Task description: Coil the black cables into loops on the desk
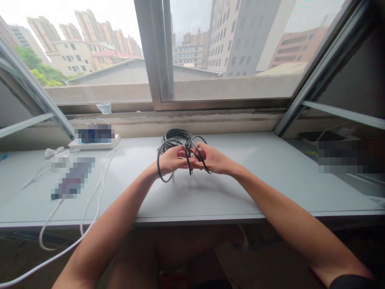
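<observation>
A black cable (177, 133) is bunched in a coil above the middle of the table, with looser loops hanging in front of it. My left hand (172, 159) grips part of the cable, and one loop hangs around its wrist side. Close beside it, my right hand (209, 157) has its fingers closed on the cable too, with a loop draped across them. The fingertips of both hands almost meet among the strands. Exactly which strand each hand pinches is partly hidden by the fingers and loops.
The pale table (192, 200) ends at a wall below a window. At left stand a white power strip (94, 145), a blurred-out flat object (73, 178) and white cords (100, 184). A clear plastic cup (104, 108) sits near the sill. Metal frame bars (319, 68) slant on both sides.
</observation>
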{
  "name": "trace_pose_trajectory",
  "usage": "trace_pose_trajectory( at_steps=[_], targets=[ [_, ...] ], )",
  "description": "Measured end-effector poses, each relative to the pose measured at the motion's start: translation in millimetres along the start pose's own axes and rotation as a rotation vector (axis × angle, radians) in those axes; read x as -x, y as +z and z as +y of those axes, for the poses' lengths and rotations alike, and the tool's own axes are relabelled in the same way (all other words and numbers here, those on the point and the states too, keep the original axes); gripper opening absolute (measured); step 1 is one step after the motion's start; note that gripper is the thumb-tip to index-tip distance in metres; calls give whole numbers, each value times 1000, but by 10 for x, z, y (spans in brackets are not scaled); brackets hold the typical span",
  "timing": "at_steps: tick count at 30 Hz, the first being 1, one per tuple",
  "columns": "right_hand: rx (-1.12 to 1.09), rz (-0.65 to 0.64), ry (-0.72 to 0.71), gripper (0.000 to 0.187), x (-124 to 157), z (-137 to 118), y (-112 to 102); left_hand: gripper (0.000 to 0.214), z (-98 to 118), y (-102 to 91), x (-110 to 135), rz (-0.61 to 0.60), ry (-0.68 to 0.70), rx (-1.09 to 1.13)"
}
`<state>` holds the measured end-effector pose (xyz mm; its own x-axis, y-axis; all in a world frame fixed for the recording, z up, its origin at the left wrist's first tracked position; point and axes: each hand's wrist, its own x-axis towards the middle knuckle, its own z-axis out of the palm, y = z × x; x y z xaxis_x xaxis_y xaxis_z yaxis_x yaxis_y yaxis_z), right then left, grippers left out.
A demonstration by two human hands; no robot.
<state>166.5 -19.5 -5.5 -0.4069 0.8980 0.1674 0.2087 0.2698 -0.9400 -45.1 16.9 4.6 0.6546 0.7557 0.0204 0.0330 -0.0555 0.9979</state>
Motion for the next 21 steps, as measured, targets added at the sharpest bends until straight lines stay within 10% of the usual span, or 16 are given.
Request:
trace_pose_trajectory(
  at_steps=[8, 17, 21],
  targets=[
    [-154, 110, 135, 32, 64, -162, -336, 46, 130, -242, 85, 42, 52, -157],
    [-410, 472, 35, 29, 15, -43, -651, 16, 194, -581, 44, 677, 80, -393],
    [-576, 427, 3, 29, -40, 28, -407, 26, 215, -481, 56, 528, 47, -151]
  ],
)
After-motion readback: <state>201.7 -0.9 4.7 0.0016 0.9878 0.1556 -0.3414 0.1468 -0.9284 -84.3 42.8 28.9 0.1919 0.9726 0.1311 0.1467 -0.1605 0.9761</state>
